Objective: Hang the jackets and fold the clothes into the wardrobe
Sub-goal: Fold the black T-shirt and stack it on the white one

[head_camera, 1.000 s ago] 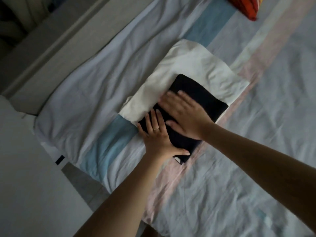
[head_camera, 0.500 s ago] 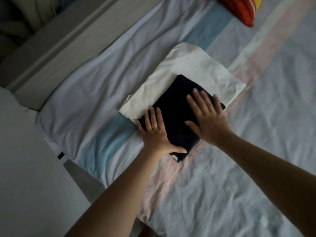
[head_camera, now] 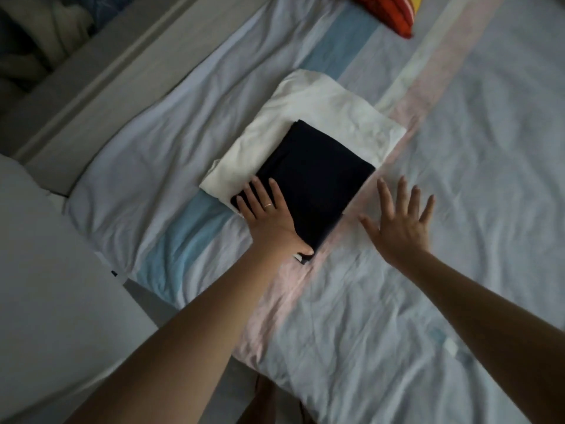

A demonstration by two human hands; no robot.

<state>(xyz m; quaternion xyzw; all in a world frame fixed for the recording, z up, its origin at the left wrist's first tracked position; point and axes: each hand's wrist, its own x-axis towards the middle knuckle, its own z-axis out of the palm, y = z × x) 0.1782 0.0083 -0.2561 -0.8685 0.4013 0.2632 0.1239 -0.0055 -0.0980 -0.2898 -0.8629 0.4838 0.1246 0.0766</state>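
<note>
- Left hand [head_camera: 269,220]: a thin, light metal ring [head_camera: 267,205] on one finger.
- Right hand [head_camera: 400,229]: bare.
- Both forearms [head_camera: 189,325]: bare to the frame edge.

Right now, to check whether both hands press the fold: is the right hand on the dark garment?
No, the right hand is spread over the bedsheet beside the dark garment; only the left hand rests on it.
</note>
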